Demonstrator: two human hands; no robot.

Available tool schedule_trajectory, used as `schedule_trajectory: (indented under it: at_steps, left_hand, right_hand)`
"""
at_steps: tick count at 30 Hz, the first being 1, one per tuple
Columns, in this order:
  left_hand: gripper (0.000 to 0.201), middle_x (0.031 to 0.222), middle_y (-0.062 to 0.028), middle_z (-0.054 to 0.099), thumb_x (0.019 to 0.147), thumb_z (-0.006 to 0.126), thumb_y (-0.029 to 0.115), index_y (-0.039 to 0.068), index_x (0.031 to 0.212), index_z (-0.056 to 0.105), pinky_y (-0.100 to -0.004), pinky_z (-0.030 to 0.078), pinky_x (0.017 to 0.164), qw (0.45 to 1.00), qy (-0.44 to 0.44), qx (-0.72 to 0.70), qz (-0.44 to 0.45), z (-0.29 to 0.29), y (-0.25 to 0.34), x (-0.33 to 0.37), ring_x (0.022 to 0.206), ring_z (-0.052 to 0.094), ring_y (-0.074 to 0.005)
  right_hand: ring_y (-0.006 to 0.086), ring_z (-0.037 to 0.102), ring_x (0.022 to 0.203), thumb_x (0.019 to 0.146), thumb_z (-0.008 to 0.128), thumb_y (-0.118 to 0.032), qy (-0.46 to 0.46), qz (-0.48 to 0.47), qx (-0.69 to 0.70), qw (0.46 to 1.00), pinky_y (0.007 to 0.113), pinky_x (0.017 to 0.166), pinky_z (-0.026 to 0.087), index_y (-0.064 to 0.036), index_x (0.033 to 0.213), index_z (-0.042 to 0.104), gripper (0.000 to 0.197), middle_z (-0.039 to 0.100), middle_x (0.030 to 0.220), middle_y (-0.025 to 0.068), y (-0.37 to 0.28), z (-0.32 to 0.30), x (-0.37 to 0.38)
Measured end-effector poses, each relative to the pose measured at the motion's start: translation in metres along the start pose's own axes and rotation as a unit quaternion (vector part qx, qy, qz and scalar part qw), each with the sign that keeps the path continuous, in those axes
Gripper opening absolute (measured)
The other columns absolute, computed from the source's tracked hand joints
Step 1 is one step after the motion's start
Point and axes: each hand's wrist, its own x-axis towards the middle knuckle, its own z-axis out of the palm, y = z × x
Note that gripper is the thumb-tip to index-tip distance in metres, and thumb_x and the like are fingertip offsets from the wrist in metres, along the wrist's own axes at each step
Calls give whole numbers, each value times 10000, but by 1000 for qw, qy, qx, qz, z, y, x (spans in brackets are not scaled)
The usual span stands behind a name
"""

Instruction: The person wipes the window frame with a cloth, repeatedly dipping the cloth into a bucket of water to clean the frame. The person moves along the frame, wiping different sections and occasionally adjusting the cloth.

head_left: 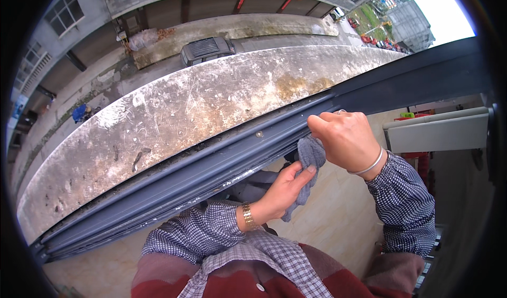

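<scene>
A bunched grey cloth (310, 158) hangs between my two hands, just inside a dark blue-grey metal window track (211, 163). My left hand (283, 191) grips the cloth from the left, thumb lying across its front; the lower end droops below that hand. My right hand (346, 139) is closed in a fist at the cloth's top, right against the inner edge of the track. The fingertips of this hand are hidden beneath it. A gold watch band (248, 216) circles my left wrist, and a silver bangle (368, 163) my right.
Beyond the track lies a stained concrete ledge (174, 113) with dark debris. Outside, below, a dark car (206, 50) stands on a street. A dark window frame (417, 76) runs toward the upper right. A white panel (438, 131) juts in at the right, above a pale tiled floor (343, 213).
</scene>
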Motion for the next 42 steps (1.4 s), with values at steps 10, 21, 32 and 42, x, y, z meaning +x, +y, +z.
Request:
schedule_trajectory:
  at_steps: [10, 21, 32, 42]
  left_hand:
    - [309, 866, 48, 517, 1035, 505, 341, 49, 1089, 591, -244, 385, 647, 1000, -1, -18, -9, 27, -18, 82, 737, 417, -55]
    - [342, 915, 63, 543, 1037, 521, 322, 26, 1184, 611, -216, 402, 725, 995, 58, 71, 49, -38, 5, -55, 824, 441, -28]
    - [344, 1110, -3, 622, 1025, 540, 225, -11, 1275, 566, -245, 449, 875, 968, 173, 138, 117, -104, 37, -228, 984, 526, -58]
    - [340, 1156, -32, 626, 1027, 500, 174, -1, 1317, 525, -269, 473, 881, 907, 301, 68, 286, -138, 34, -334, 1006, 569, -85]
  right_hand:
    - [221, 629, 717, 748, 645, -93, 2, -6, -156, 988, 342, 556, 498, -105, 778, 513, 136, 565, 710, 34, 60, 24, -17]
    - [238, 585, 634, 743, 639, -19, 66, -97, 103, 988, 347, 557, 474, -84, 778, 519, 141, 528, 686, 40, -16, 7, 8]
    - [201, 570, 577, 642, 656, -68, 119, -256, 232, 931, 345, 484, 464, -90, 827, 505, 239, 461, 674, 40, -167, 1, 76]
    - [166, 587, 554, 716, 637, -129, 138, -389, 220, 884, 296, 439, 458, -90, 830, 483, 196, 474, 662, 28, -315, -30, 141]
